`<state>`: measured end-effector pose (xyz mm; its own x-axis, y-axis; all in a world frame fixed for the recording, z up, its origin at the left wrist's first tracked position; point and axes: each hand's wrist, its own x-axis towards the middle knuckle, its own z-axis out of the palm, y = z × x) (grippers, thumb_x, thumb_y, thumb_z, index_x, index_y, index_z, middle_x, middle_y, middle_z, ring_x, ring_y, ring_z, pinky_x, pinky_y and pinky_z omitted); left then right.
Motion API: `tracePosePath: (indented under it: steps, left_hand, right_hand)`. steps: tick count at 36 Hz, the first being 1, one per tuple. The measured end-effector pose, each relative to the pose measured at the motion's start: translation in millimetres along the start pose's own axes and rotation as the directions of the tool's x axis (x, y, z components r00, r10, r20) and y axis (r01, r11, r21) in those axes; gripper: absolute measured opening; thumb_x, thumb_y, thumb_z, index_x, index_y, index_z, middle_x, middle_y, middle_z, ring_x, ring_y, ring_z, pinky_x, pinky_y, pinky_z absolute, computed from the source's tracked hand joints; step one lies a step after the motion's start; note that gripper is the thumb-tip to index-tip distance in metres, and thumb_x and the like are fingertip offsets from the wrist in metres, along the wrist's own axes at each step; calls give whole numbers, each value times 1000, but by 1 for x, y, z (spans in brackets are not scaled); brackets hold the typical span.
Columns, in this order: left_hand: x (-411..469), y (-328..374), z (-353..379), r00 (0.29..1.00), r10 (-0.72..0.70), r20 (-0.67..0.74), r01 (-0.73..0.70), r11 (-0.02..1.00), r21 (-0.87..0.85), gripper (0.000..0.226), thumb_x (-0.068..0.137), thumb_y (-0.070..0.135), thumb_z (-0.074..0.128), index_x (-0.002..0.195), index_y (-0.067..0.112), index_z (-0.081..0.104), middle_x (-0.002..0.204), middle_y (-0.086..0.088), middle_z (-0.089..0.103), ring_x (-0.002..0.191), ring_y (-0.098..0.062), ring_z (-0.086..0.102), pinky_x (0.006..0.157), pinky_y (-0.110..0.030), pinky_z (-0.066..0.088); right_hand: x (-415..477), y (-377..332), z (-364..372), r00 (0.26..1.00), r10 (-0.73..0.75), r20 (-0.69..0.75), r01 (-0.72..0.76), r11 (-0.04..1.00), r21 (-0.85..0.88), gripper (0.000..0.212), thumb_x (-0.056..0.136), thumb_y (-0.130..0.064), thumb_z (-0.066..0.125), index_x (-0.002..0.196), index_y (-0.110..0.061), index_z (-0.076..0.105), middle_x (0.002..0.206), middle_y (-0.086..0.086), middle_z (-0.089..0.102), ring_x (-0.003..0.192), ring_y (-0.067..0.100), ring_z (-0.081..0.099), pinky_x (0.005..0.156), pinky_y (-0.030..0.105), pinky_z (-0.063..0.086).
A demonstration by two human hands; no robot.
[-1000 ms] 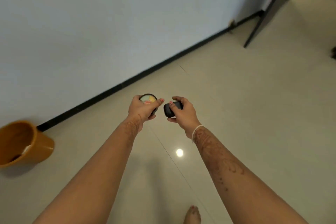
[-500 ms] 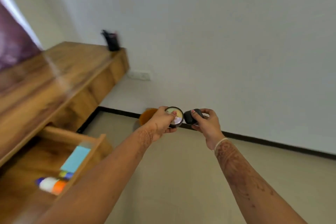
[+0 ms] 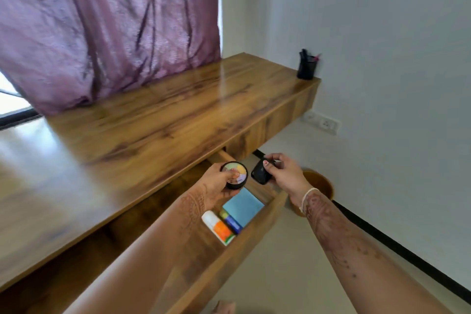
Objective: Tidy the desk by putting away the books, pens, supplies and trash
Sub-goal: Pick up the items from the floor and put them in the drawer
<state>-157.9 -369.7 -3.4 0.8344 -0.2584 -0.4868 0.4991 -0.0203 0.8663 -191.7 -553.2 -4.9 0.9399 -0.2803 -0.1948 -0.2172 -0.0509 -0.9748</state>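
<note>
You've swung round from bare floor to the glossy wooden desk surface (image 3: 153, 122), so both grips now hang over its open wooden drawer (image 3: 251, 238). Left grip (image 3: 214, 187) is wrapped round the round black tin with the pastel colour-wheel lid (image 3: 234, 175). Right grip (image 3: 286, 176) pinches the small black oval case (image 3: 259, 174) just beside it. A blue sticky pad (image 3: 243, 206) and a white-and-orange glue stick (image 3: 218, 227) already lie inside. Probably both supplies drop in next.
</note>
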Motion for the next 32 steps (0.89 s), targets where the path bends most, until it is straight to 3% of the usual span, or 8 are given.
tracePosePath:
  steps: [3, 6, 8, 10, 16, 24, 28, 32]
  left_hand:
    - [9, -6, -31, 997, -25, -73, 26, 999, 20, 41, 94, 16, 61, 132, 12, 48, 123, -13, 62, 104, -24, 63, 65, -29, 55]
    - [21, -17, -52, 990, -37, -134, 44, 998, 50, 45, 92, 15, 63, 134, 10, 47, 121, -14, 63, 96, -21, 65, 56, -25, 53]
    - [30, -25, -61, 981, -43, -188, 55, 997, 61, 50, 90, 12, 65, 136, 7, 45, 123, -15, 62, 102, -25, 65, 72, -34, 58]
    - [35, -32, -65, 966, -34, -256, 61, 993, 98, 51, 90, 12, 66, 136, 7, 44, 126, -13, 59, 111, -26, 61, 93, -39, 53]
    - [51, -48, -66, 938, 29, -345, 77, 954, 291, 43, 88, 16, 70, 127, 13, 53, 123, -7, 61, 111, -22, 60, 99, -39, 50]
    - [71, -62, -61, 862, 5, -507, 221, 897, 384, 37, 82, 25, 76, 114, 20, 59, 107, 3, 63, 103, -16, 59, 93, -34, 49]
    - [86, -70, -62, 826, -25, -563, 294, 871, 393, 30, 74, 30, 80, 82, 34, 51, 98, 9, 64, 107, -19, 60, 106, -49, 40]
    - [93, -74, -58, 800, -58, -597, 346, 857, 381, 32, 73, 30, 81, 81, 33, 50, 95, 10, 64, 106, -18, 61, 110, -52, 35]
  right_hand:
    - [18, 2, 26, 997, -24, 69, 35, 986, -163, 14, 94, -11, 59, 107, -16, 60, 105, 4, 63, 107, 24, 61, 95, 45, 52]
    - [32, 4, 45, 990, -31, 135, 76, 936, -343, 17, 94, -11, 58, 111, -13, 62, 113, 7, 65, 108, 23, 60, 98, 43, 49]
    - [39, 3, 54, 983, -32, 178, 108, 895, -433, 21, 94, -10, 57, 114, -11, 63, 116, 8, 65, 109, 24, 60, 97, 38, 49]
    - [48, 3, 62, 971, -35, 236, 160, 828, -537, 21, 94, -12, 57, 114, -12, 63, 118, 7, 64, 111, 23, 58, 96, 35, 48]
    - [77, 3, 81, 875, 34, 483, 386, 551, -740, 23, 94, -17, 58, 117, -17, 61, 124, 4, 62, 111, 23, 58, 85, 29, 48]
    - [117, 5, 106, 671, 215, 710, 670, 234, -704, 25, 96, -18, 57, 120, -16, 55, 125, 8, 58, 111, 27, 57, 82, 33, 46]
    - [132, 7, 117, 581, 278, 765, 771, 114, -627, 23, 94, -17, 57, 117, -12, 54, 117, 13, 59, 104, 31, 59, 84, 40, 51]
    - [134, 10, 121, 503, 322, 802, 852, -32, -522, 26, 91, -9, 61, 116, -9, 53, 112, 14, 59, 98, 31, 60, 69, 34, 45]
